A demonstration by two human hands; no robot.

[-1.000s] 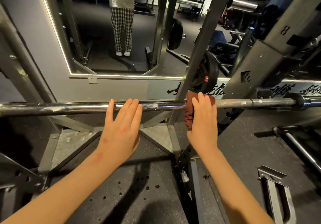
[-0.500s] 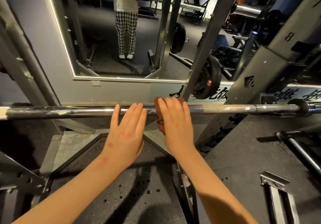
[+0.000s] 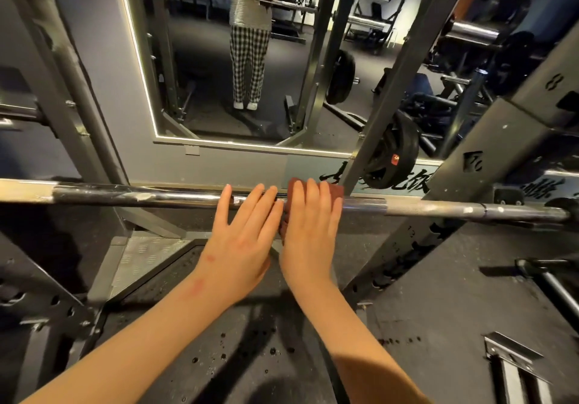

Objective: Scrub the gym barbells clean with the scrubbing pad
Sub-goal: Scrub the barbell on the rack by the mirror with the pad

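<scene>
A chrome barbell (image 3: 423,208) runs level across the view, resting in a dark steel rack, with pale smears on its left part. My right hand (image 3: 311,228) presses a dark red scrubbing pad (image 3: 336,191) over the bar near its middle, fingers flat on the pad. Touching it on the left, my left hand (image 3: 242,231) lies flat with its fingertips resting on the bar, fingers spread and holding nothing. Most of the pad is hidden under my right hand.
Slanted rack uprights (image 3: 379,112) rise behind the bar, one at the right (image 3: 488,165) bearing numbers. A wall mirror (image 3: 238,58) reflects a person at the bar. A black weight plate (image 3: 394,156) leans behind. Water drops speckle the black rubber floor (image 3: 219,350).
My right hand has slid the pad leftward along the bar until it meets my left hand. The left hand has stayed on the bar.
</scene>
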